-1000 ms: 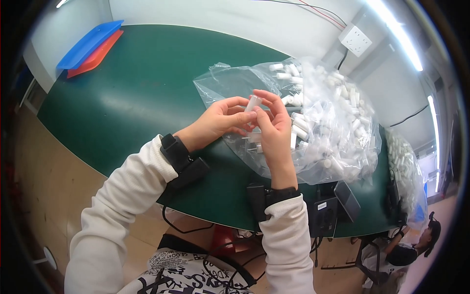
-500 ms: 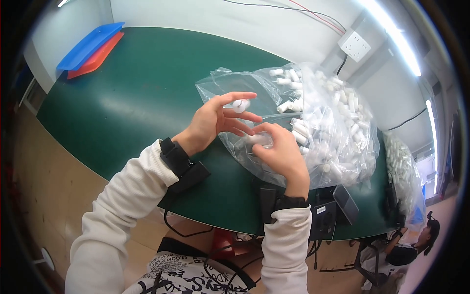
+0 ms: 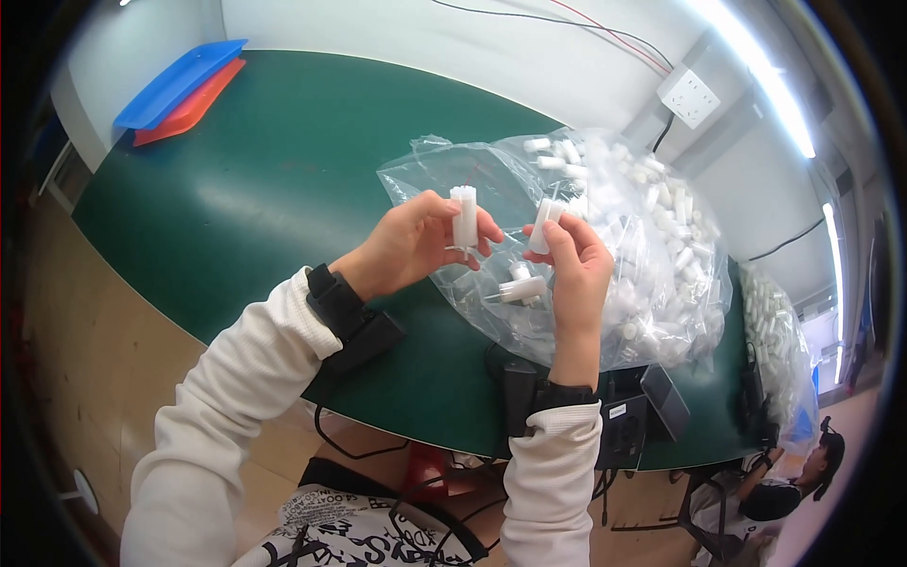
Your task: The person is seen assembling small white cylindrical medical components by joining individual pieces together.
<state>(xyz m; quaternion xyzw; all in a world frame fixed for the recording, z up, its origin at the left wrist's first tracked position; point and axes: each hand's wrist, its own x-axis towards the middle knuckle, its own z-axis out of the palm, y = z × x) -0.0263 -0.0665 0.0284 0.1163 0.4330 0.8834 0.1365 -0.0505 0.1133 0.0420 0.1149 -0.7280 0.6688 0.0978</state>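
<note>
My left hand (image 3: pixel 404 244) is closed on a white plastic cylinder (image 3: pixel 464 219), which stands upright between thumb and fingers. To its right, my right hand (image 3: pixel 579 276) pinches a second, slightly tilted white plastic piece (image 3: pixel 545 227) with a thin stem at its top. The two pieces are apart. Below and between the hands, a few loose white plastic parts (image 3: pixel 522 287) lie on the spread mouth of a clear plastic bag (image 3: pixel 416 170). Several more white cylinders (image 3: pixel 680 213) fill the bag beside my right hand.
A blue tray (image 3: pixel 179 85) rests over a red tray (image 3: pixel 194 106) at the green table's (image 3: pixel 283 142) far left. A black device (image 3: pixel 624 430) and a phone-like slab (image 3: pixel 665 392) sit by the near edge. Another filled bag (image 3: pixel 777 340) and a seated person (image 3: pixel 756 491) are at right.
My left hand's spread fingers have closed round the white cylinder, now upright. My right hand has moved right and lifted a white piece off the bag, uncovering the loose parts.
</note>
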